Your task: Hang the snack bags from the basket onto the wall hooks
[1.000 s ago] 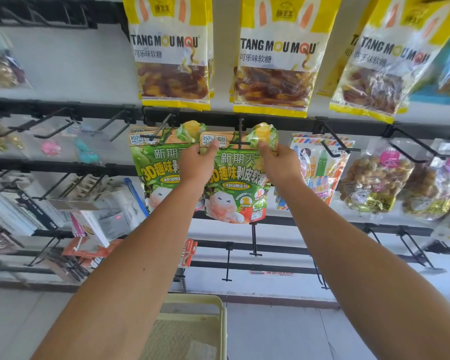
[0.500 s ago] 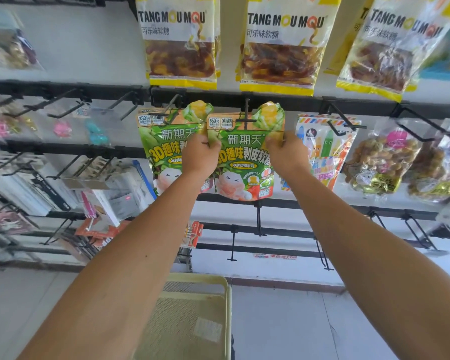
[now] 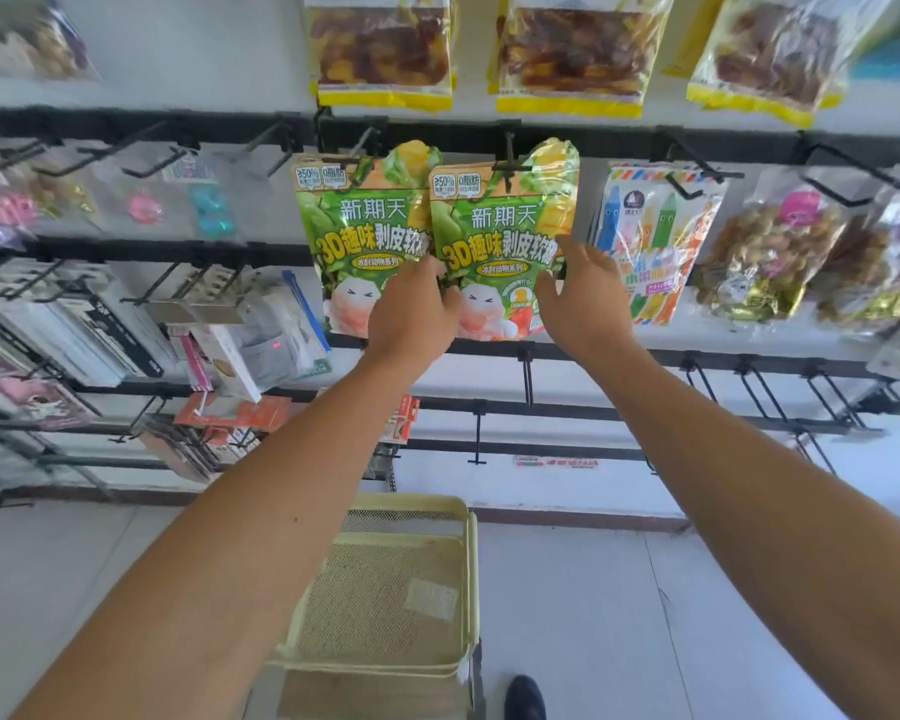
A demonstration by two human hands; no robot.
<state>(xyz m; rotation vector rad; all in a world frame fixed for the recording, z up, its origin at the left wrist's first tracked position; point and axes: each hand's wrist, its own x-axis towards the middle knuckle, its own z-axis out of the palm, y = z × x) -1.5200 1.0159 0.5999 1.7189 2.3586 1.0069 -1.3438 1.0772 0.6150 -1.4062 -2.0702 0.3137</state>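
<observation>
So my hands had slid down from the bag's top corners. Basket (image 3: 385, 589) sat below my wrists. Left hand (image 3: 411, 314) rested loosely curled on the green bag (image 3: 500, 241), right hand (image 3: 583, 298) spread, fingers apart, just off its edge. I'd check it's seated before letting go. Above my fingertips it read "3D", "≥50%".

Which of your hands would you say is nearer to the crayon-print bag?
Right. The right hand hangs open just left of the crayon-print bag; the left hand is farther left, in front of the green bags.
</observation>
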